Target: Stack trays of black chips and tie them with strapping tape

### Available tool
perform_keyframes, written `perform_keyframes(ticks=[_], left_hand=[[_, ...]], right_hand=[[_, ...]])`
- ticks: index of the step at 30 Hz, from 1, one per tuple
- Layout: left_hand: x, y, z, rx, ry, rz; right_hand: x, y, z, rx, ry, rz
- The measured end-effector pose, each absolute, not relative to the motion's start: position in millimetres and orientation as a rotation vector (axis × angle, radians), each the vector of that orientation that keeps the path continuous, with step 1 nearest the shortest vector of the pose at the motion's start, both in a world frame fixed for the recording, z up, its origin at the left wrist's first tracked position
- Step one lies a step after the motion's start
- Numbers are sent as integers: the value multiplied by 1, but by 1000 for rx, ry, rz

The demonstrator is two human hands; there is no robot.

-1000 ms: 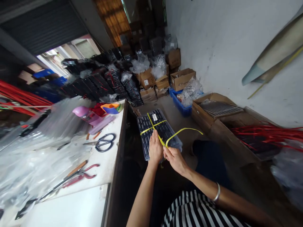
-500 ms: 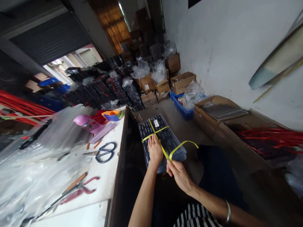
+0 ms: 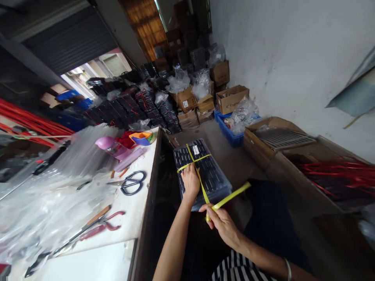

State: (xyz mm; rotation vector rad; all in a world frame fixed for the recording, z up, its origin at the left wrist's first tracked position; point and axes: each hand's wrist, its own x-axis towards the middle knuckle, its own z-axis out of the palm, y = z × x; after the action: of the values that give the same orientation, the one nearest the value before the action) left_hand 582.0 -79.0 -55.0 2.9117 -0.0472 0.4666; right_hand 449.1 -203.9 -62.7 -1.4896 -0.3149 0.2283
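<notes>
A clear-wrapped pack of black pieces point(image 3: 215, 171) lies low beyond the table edge, a white label on its top. Yellow strap point(image 3: 204, 191) crosses it both ways. My left hand point(image 3: 191, 182) rests on the pack, palm down, its fingers stretched over the strap's crossing. At the near end, my right hand point(image 3: 222, 222) is closed on the strap, pinching it between thumb and fingers. The strap's loose end sticks out to the right above that hand. What lies under my left fingertips is hidden.
On the white table point(image 3: 140, 212) at left lie scissors point(image 3: 133, 183), red-handled pliers point(image 3: 101, 228), a tape roll point(image 3: 143, 137) and plastic sheets point(image 3: 43, 207). Cardboard boxes point(image 3: 263, 140) and a blue crate point(image 3: 234, 134) stand at right. Stacked black packs point(image 3: 146, 105) fill the back.
My right hand has drawn the strap toward me, away from the pack. Its loose end, curved before, now stands straighter. My left hand stays on the pack, fingers slightly more bent.
</notes>
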Motion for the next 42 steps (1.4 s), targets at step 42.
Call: perform_keyframes(ticks=[42], left_hand=[[661,-90,-7,3069,-382,-120]], right_hand=[[418,-271,-86,-1557,43,596]])
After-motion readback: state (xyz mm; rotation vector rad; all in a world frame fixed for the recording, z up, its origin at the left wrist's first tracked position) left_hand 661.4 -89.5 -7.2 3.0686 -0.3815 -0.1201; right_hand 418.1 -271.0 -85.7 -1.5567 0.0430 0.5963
